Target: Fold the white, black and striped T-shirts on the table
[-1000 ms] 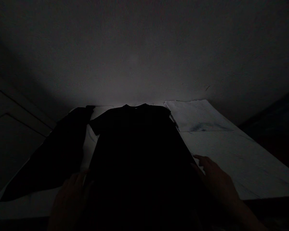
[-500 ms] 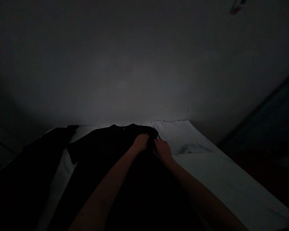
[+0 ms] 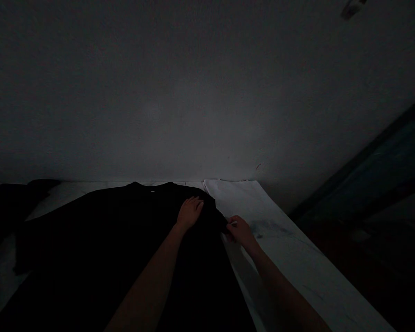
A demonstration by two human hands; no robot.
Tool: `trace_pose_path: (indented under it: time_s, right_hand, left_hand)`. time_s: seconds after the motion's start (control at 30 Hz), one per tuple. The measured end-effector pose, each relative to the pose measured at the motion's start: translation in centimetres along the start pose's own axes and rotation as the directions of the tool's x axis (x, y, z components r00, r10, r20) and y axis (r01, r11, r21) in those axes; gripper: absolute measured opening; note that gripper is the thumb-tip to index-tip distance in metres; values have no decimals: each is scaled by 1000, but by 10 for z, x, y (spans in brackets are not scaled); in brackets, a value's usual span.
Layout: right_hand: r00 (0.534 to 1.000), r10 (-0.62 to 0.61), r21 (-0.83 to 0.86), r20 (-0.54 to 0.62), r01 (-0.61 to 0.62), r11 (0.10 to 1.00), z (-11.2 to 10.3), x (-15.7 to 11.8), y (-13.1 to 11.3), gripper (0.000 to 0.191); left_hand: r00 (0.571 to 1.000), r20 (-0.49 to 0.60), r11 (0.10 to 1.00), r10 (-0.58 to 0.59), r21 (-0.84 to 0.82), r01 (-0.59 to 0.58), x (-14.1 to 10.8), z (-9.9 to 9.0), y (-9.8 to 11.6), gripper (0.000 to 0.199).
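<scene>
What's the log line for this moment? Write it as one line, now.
left hand: flat on black T-shirt | right hand: at its sleeve edge | nearby: white sheet on white surface

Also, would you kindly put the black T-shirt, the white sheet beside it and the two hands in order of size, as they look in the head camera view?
1. Black T-shirt
2. White sheet
3. Left hand and right hand: these look alike, so I can't rank them.
</scene>
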State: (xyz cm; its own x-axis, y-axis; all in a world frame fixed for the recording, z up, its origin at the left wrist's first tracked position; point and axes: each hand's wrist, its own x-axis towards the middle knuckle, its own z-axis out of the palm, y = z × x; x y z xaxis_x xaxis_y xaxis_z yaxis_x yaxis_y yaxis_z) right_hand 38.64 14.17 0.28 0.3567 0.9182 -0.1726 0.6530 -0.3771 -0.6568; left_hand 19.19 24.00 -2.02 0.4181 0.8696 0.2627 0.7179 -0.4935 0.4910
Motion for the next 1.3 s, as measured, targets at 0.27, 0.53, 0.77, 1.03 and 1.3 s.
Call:
trace_pose_path:
  time_s: [0.27,0.53,0.77,1.03,1.3]
  right_hand:
    - [999,-49,-32,-9,48,998,-20,43,-20,38]
    - [991,-104,-415,84,130,901,3,89,-88,39]
    - [988,-112,-373,104,143,917,2,86,-93,54]
    - [961,-265,-591,-79,169,789,8,61,-68,30]
    - [900,-384,-496,-205,243,834,-12,90,-10,29]
  left_hand:
    - [978,5,961,210,185,-208,-13,17,13,37]
    - [965,32,939,260,225,-260,-19,30,28,55]
    - [974,29,955,223,194,-224,-17,32,32,56]
    - [976,38,961,213,171,-216,-19,28,36,53]
    - [997,-70,980,-22,196,36,-15,19,35,55]
